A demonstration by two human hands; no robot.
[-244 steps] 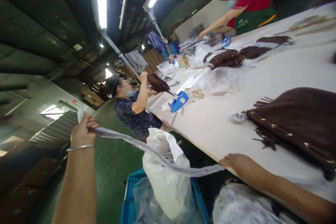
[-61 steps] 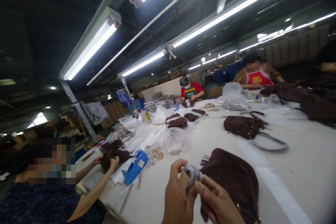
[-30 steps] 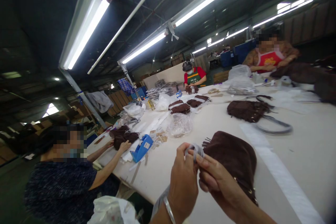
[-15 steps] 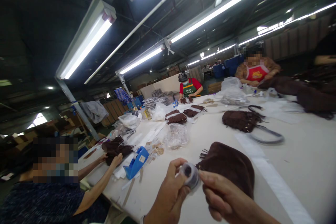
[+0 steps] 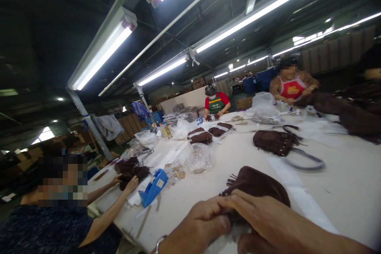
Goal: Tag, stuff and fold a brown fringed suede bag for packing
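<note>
My left hand (image 5: pixel 199 224) is closed around a small roll wrapped in clear plastic (image 5: pixel 233 231), most of it now covered by my fingers. Across its top lies my right hand (image 5: pixel 264 216), its fingers bent over the roll and meeting the left fingertips. Just beyond both hands, a dark brown suede bag (image 5: pixel 258 182) rests on the white table (image 5: pixel 336 190), fringe showing at its left side. What the right fingertips press on is hidden.
A blue tape dispenser (image 5: pixel 154 187) stands left of my hands. Beyond lie a clear plastic bundle (image 5: pixel 200 158) and a brown bag with a grey strap (image 5: pixel 275 142). A co-worker (image 5: pixel 44 218) sits close at left, handling a brown bag (image 5: pixel 132 171). Others work across the table.
My right hand has moved left and over the roll, from beside it to on top. Both hands are lower and closer together, and the roll has gone mostly out of sight.
</note>
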